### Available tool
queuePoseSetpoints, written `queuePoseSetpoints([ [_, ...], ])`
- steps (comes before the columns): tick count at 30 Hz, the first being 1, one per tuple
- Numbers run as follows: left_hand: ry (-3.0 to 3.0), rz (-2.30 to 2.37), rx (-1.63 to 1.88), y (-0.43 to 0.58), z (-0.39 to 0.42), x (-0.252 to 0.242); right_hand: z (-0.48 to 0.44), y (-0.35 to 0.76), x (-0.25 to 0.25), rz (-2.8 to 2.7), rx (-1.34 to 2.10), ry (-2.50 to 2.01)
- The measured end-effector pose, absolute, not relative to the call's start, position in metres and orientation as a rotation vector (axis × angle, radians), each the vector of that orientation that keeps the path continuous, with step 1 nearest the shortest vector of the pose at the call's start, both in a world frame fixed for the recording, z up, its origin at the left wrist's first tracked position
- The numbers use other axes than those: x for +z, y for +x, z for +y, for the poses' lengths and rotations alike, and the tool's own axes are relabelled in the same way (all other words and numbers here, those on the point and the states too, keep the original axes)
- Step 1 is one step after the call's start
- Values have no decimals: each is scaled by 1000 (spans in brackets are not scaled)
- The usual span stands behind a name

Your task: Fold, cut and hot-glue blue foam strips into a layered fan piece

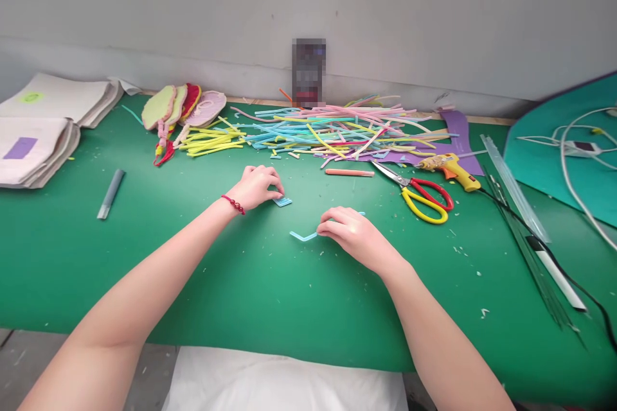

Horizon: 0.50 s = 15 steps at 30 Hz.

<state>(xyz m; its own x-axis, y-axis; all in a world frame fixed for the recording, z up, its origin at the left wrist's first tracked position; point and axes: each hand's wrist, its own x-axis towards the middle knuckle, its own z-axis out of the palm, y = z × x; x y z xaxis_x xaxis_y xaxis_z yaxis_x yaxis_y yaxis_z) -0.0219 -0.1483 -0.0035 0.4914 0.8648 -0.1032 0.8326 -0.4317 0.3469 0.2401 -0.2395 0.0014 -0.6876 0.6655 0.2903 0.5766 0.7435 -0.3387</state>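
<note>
- White clothing shows at the bottom edge, your forearms reaching past it over the green counter.
- Your left hand, with a red bracelet at its wrist, has its fingers curled and nearly together at some short blue pieces; you cannot tell from here whether it grips them or only touches them.
- Your right hand has thumb and fingertips pinched together on a bent blue strip, its free end angled towards your left, just nearer you than the short pieces.
- Beyond your hands you have a loose heap of coloured strips, with a yellow bunch at its left end.
- Left of that lie several flat, rounded pieces, overlapping; two paper stacks sit farther left, and a grey-blue tube lies apart, nearer you.
- To your right, an orange stick lies near the scissors, whose blades are closed or nearly so, and a yellow glue gun rests just beyond them.
- A pixelated rectangle stands upright behind the heap.
</note>
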Motion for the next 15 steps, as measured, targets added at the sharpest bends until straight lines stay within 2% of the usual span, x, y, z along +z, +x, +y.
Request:
queuePoseSetpoints([
  [15,2331,1326,77,-25,-142,1,-240,240,2,-2557,286,-971],
])
